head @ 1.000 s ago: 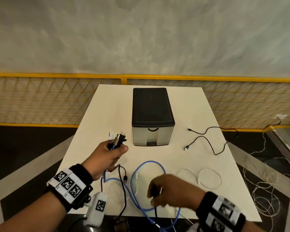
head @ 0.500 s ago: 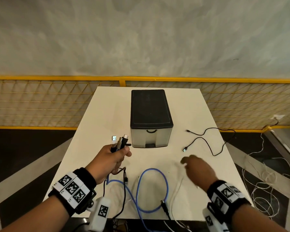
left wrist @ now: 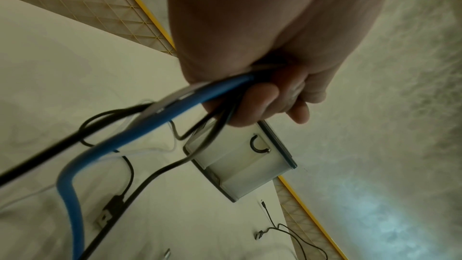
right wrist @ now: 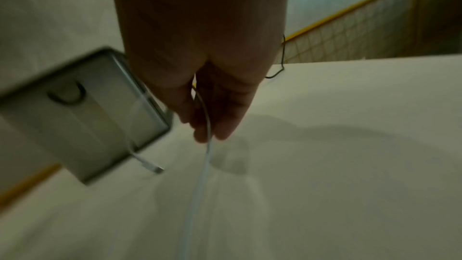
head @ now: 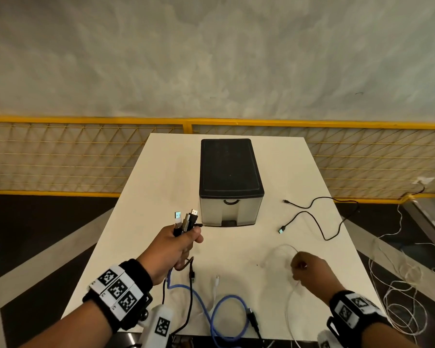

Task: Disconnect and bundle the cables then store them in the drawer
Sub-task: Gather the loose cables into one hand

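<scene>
My left hand grips a bundle of cable ends, plugs sticking up, in front of the drawer unit. From the fist a blue cable and black cables trail down onto the white table. My right hand pinches a thin white cable at the front right, lifted off the table; its plug end hangs free. The drawer is closed, with a black handle.
A separate black cable lies loose on the table to the right of the drawer unit. A yellow mesh fence runs behind the table. White wires lie tangled on the floor at the right.
My right hand let go of a black plug near the front edge, moved right and took up the thin white cable. The left hand stayed almost still with its bundle.
</scene>
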Motion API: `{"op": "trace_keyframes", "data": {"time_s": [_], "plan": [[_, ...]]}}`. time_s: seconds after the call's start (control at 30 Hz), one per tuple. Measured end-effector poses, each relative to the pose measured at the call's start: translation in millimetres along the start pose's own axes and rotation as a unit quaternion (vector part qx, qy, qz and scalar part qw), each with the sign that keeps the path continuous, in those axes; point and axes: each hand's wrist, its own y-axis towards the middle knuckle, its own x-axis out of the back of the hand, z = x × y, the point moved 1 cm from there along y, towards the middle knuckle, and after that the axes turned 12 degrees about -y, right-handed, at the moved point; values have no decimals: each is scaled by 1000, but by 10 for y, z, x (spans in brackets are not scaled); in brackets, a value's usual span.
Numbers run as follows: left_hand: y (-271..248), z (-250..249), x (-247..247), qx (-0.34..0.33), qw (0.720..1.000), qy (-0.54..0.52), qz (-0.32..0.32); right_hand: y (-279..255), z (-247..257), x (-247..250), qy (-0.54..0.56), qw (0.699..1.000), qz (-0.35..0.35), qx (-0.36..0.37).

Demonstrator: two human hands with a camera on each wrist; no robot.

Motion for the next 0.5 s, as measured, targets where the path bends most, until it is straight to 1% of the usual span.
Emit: {"op": "trace_keyframes", "data": {"time_s": [0.03, 0.07, 0.13, 0.2, 0.27, 0.33, 0.43, 0.5], "plan": [[-4, 7, -22, 9, 1000, 0, 2, -28, 120, 36, 110, 994, 2, 4], [-8, 8, -52, 18, 1000, 1, 5, -44, 256, 80, 214, 977, 2, 5], [-15, -3, -129, 34, 999, -3, 15, -65, 521, 178, 379, 925, 4, -8], [-21, -23, -212, 55, 998, -14, 24, -80, 774, 289, 466, 884, 28, -33], [-20, -40, -290, 81, 996, -32, 31, -129, 1011, 388, 495, 865, 68, -37], [-26, -64, -358, 108, 991, -63, 39, -219, 1247, 462, 483, 872, 78, -9], [-45, -108, -453, 142, 980, -130, 58, -440, 1562, 517, 419, 904, 29, 84], [-56, -137, -496, 149, 969, -184, 72, -596, 1728, 482, 346, 926, 6, 152]]}}
